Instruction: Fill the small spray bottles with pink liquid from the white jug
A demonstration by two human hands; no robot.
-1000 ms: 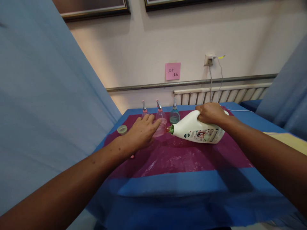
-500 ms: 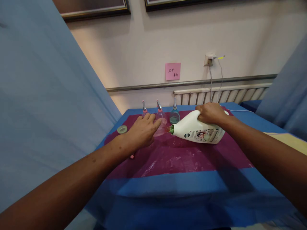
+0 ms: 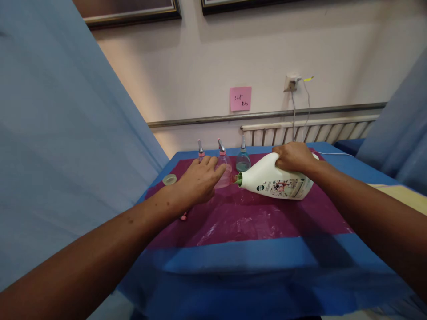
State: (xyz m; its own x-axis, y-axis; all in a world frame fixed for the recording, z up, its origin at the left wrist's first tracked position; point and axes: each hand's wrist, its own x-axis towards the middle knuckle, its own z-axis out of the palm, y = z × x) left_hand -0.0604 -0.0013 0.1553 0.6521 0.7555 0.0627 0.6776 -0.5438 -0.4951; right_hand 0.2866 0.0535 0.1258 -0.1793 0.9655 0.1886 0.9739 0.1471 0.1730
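My right hand [image 3: 293, 155] grips the handle of a large white detergent jug [image 3: 263, 180] with a floral label. The jug is tipped nearly on its side, its green-lined mouth pointing left. Against that mouth sits the neck of a see-through pinkish bottle [image 3: 223, 179], also tilted. My left hand [image 3: 202, 180] is closed around this bottle; its palm side and part of the bottle are hidden. Behind stand two clear bottles with pink-collared nozzles, a left one [image 3: 200, 153] and a middle one [image 3: 222, 156], and a teal bottle [image 3: 243, 161].
A pale green cap [image 3: 170, 179] and a small pink piece [image 3: 183, 217] lie on the shiny maroon sheet [image 3: 240, 226] over the blue-covered table [image 3: 247, 258]. Blue curtains [image 3: 66, 111] hang at both sides. A yellow cloth [image 3: 400, 200] lies at right.
Almost nothing differs. Both hands, the jug and the tilted bottle keep nearly the same places, with only a tiny shift of the left hand.
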